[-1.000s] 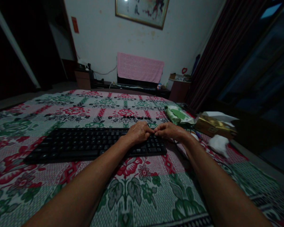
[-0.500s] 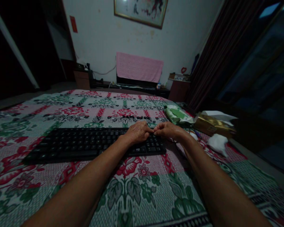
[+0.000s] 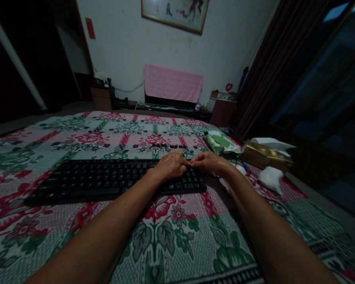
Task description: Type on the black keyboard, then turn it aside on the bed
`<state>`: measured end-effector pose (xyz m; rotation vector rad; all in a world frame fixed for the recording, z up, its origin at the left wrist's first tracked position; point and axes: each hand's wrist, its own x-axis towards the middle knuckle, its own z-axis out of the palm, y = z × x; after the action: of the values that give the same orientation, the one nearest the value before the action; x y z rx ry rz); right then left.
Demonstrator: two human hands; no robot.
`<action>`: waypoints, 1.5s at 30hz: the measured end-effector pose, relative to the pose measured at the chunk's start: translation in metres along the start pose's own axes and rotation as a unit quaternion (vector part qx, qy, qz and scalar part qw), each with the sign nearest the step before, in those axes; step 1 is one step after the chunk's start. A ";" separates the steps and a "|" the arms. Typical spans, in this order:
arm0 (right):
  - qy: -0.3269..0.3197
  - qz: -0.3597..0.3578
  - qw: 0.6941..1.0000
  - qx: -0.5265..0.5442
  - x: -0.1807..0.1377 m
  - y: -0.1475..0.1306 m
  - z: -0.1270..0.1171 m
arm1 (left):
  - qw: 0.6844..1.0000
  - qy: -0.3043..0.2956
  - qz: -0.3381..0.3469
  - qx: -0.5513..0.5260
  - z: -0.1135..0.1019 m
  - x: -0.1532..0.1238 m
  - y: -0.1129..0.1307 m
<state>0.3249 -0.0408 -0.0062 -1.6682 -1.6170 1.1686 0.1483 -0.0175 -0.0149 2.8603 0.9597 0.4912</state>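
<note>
A black keyboard (image 3: pixel 97 177) lies flat on the flowered cloth. My left hand (image 3: pixel 172 163) rests over its right part, fingers curled and the index finger stretched toward the upper number pad. From the right, my right hand (image 3: pixel 207 161) meets it there, thumb and fingers pinched together at the keys. Both sets of fingertips nearly touch, and whatever is between them is too small or hidden to make out. Behind the keyboard, small dark pieces (image 3: pixel 165 146) sit in a row on the cloth; they look like loose keycaps.
To the right are a green and white packet (image 3: pixel 223 142), a gold tissue box (image 3: pixel 266 155) and a crumpled white tissue (image 3: pixel 271 178). The flowered cloth (image 3: pixel 171 232) covers the wide surface. Beyond it, a pink towel (image 3: pixel 174 82) hangs over a dark screen by the wall.
The view has shifted very slightly. Both hands stay at the same spot on the number pad, with almost no visible finger movement.
</note>
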 end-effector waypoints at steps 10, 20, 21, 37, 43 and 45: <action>0.009 -0.025 0.998 -0.051 0.001 0.004 0.002 | 0.999 0.016 -0.007 -0.032 0.002 0.000 -0.001; 0.192 -0.095 0.953 -0.215 0.019 -0.002 0.009 | 0.968 0.132 -0.171 -0.127 0.005 0.003 -0.024; 0.205 -0.104 0.942 -0.244 0.024 -0.005 0.011 | 0.968 0.130 -0.175 -0.121 0.005 0.003 -0.025; 0.139 -0.083 0.950 -0.268 0.066 -0.011 0.018 | 0.972 0.120 -0.175 -0.103 0.007 0.004 -0.025; 0.197 -0.280 0.926 -0.159 0.048 -0.002 0.024 | 0.960 0.155 -0.195 -0.128 0.005 0.004 -0.022; 0.191 -0.309 0.919 -0.152 0.038 0.001 0.027 | 0.962 0.152 -0.184 -0.131 0.004 0.004 -0.021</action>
<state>0.2986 -0.0096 -0.0286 -1.2811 -1.9139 0.2693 0.1407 0.0022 -0.0213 2.3389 1.3215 0.9503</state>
